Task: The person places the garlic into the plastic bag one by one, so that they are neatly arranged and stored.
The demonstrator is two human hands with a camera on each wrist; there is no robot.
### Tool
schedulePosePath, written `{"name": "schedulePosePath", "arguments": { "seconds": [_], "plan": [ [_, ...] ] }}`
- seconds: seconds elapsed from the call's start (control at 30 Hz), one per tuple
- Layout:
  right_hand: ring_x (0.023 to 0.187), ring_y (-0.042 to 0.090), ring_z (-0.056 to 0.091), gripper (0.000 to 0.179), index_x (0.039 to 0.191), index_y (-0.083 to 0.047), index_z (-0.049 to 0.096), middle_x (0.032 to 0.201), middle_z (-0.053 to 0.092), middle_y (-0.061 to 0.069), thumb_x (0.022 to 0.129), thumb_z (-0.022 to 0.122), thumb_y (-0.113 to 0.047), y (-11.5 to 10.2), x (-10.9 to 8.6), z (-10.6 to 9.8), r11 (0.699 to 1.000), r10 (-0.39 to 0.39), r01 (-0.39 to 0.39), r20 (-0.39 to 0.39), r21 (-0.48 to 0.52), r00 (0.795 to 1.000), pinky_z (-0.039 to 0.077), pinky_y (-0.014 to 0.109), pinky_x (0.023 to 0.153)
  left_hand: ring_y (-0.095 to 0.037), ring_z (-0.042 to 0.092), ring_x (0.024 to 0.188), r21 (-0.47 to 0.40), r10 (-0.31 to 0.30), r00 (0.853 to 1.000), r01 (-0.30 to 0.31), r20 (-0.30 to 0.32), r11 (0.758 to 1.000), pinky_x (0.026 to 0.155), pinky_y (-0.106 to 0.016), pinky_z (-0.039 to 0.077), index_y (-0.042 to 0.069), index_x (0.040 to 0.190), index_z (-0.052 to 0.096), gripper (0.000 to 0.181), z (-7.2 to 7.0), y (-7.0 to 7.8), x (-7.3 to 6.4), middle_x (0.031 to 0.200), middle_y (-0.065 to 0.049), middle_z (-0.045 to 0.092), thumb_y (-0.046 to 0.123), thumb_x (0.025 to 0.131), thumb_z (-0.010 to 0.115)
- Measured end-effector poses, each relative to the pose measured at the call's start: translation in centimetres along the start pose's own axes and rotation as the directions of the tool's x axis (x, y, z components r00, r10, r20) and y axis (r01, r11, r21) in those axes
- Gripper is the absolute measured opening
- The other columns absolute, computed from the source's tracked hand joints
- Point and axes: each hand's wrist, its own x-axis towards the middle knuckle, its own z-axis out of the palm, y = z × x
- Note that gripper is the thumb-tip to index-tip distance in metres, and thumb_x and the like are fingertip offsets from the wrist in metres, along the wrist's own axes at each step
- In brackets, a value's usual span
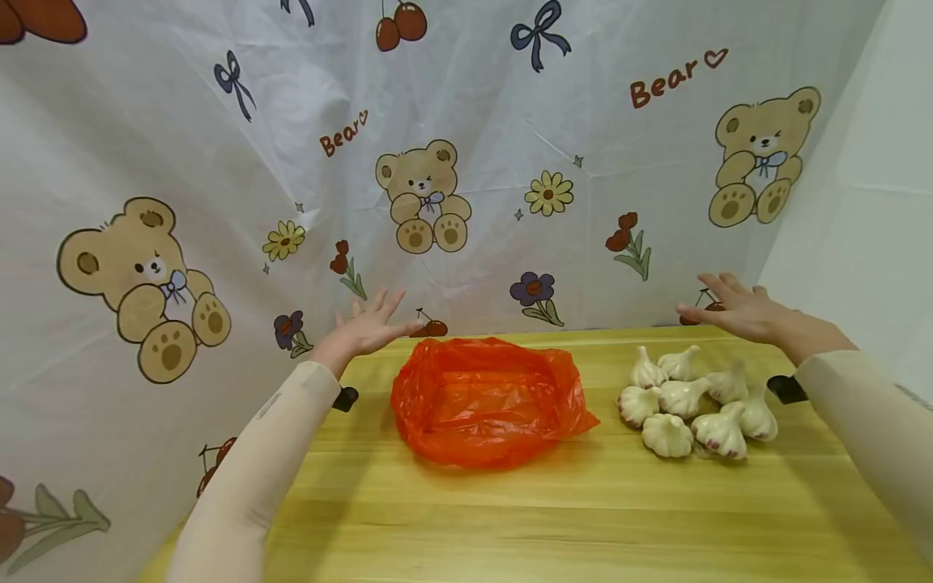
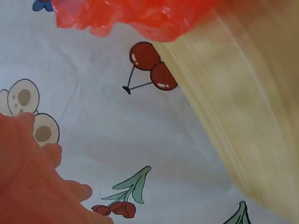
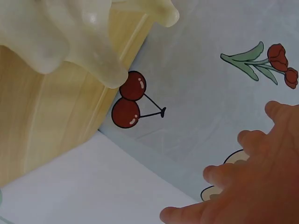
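My left hand (image 1: 367,330) is raised above the left part of the table, fingers spread and holding nothing. Just right of it, a red plastic bag (image 1: 496,455) lies with its mouth spread wide and its rim crumpled. In the left wrist view the bag (image 2: 135,16) shows at the top, apart from the fingers. Over the right side my right hand (image 1: 751,312) is held up too, fingers extended and nothing in them. Below and left of that hand sits a cluster of several garlic bulbs (image 1: 683,397), whose stems (image 3: 100,56) show large in the right wrist view.
The wooden table (image 1: 510,526) ends at a hanging cloth (image 1: 481,105) printed with bears, bows and flowers. A plain white surface (image 1: 860,194) borders it on the right. Dark wrist-mounted pieces (image 1: 787,389) jut out beneath the sleeves.
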Motion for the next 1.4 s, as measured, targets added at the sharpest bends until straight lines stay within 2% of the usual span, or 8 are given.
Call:
{"name": "schedulePosePath", "arguments": {
  "seconds": [0.1, 0.3, 0.47, 0.7, 0.8, 0.93, 1.17, 1.4],
  "plan": [
    [0.148, 0.064, -0.009, 0.096, 0.165, -0.004, -0.005, 0.162, -0.010, 0.043, 0.103, 0.041, -0.062, 0.8, 0.0, 0.5, 0.997, -0.046, 0.046, -0.010, 0.054, 0.999, -0.005, 0.087, 0.107, -0.059, -0.015, 0.152, -0.055, 0.015, 1.000, -0.015, 0.000, 0.998, 0.113, -0.083, -0.015, 0.042, 0.165, -0.001, 0.096, 0.3, 0.0, -0.2, 0.175, -0.004, -0.011, 0.084, 0.090, 0.042],
    [0.138, 0.075, 0.004, 0.093, 0.164, -0.003, -0.009, 0.162, -0.009, 0.043, 0.105, 0.036, -0.060, 0.4, -1.3, 0.5, 0.995, -0.060, 0.058, 0.021, 0.080, 0.998, 0.011, 0.090, 0.099, -0.053, 0.007, 0.156, -0.118, 0.094, 0.993, -0.101, -0.070, 0.988, 0.117, -0.082, 0.014, 0.041, 0.165, 0.006, 0.096, 1.2, -0.1, -0.4, 0.175, -0.003, -0.006, 0.080, 0.089, 0.050],
    [0.143, 0.071, 0.001, 0.090, 0.163, -0.002, -0.013, 0.164, -0.014, 0.039, 0.107, 0.036, -0.054, -0.3, -2.4, 0.3, 0.984, -0.077, 0.070, 0.039, 0.162, 0.996, 0.014, 0.089, 0.102, -0.047, 0.023, 0.155, -0.197, 0.135, 0.981, -0.161, -0.140, 0.967, 0.118, -0.075, 0.026, 0.035, 0.165, 0.019, 0.087, 1.7, -0.4, -0.5, 0.175, -0.007, 0.005, 0.068, 0.094, 0.057],
    [0.143, 0.071, -0.001, 0.085, 0.164, -0.011, -0.016, 0.165, -0.019, 0.035, 0.108, 0.033, -0.052, -0.3, -3.3, 0.8, 0.977, -0.079, 0.062, 0.076, 0.205, 0.994, 0.014, 0.089, 0.101, -0.044, 0.045, 0.145, -0.409, 0.115, 0.978, -0.178, -0.174, 0.895, 0.109, -0.064, 0.049, 0.034, 0.159, 0.040, 0.072, 2.6, -0.8, -1.4, 0.173, -0.002, 0.022, 0.058, 0.095, 0.065],
    [0.143, 0.071, -0.002, 0.082, 0.164, -0.018, -0.018, 0.166, -0.022, 0.031, 0.109, 0.034, -0.050, -0.1, -3.5, 1.1, 0.971, -0.085, 0.064, 0.083, 0.232, 0.993, 0.015, 0.090, 0.099, -0.041, 0.048, 0.143, -0.487, 0.093, 0.977, -0.177, -0.192, 0.855, 0.107, -0.063, 0.051, 0.034, 0.153, 0.048, 0.066, 2.9, -1.0, -1.9, 0.169, 0.001, 0.030, 0.054, 0.094, 0.069],
    [0.145, 0.069, -0.009, 0.078, 0.163, -0.025, -0.020, 0.167, -0.024, 0.027, 0.110, 0.033, -0.045, 0.2, -3.8, 1.3, 0.956, -0.118, 0.095, 0.067, 0.279, 0.991, 0.014, 0.091, 0.097, -0.037, 0.052, 0.140, -0.524, 0.081, 0.975, -0.179, -0.206, 0.833, 0.106, -0.064, 0.051, 0.035, 0.150, 0.052, 0.065, 3.2, -1.0, -2.3, 0.164, 0.000, 0.040, 0.057, 0.092, 0.071],
    [0.143, 0.072, 0.002, 0.073, 0.163, -0.033, -0.020, 0.166, -0.008, 0.038, 0.111, 0.032, -0.040, 1.1, -4.5, 1.6, 0.938, -0.147, 0.121, 0.057, 0.324, 0.987, 0.017, 0.091, 0.095, -0.038, 0.052, 0.139, -0.540, 0.088, 0.973, -0.192, -0.213, 0.819, 0.105, -0.063, 0.052, 0.037, 0.155, 0.043, 0.072, 3.9, -0.8, -3.0, 0.161, -0.004, 0.045, 0.053, 0.091, 0.072],
    [0.145, 0.067, 0.004, 0.062, 0.161, -0.043, -0.020, 0.169, -0.018, 0.026, 0.113, 0.020, -0.038, 3.0, -5.4, 2.3, 0.895, -0.143, 0.091, 0.088, 0.437, 0.986, 0.024, 0.091, 0.094, -0.040, 0.052, 0.139, -0.555, 0.074, 0.981, -0.164, -0.181, 0.815, 0.105, -0.064, 0.052, 0.038, 0.155, 0.044, 0.072, 5.3, -1.1, -3.4, 0.161, -0.005, 0.044, 0.055, 0.091, 0.073]
  ]
}}
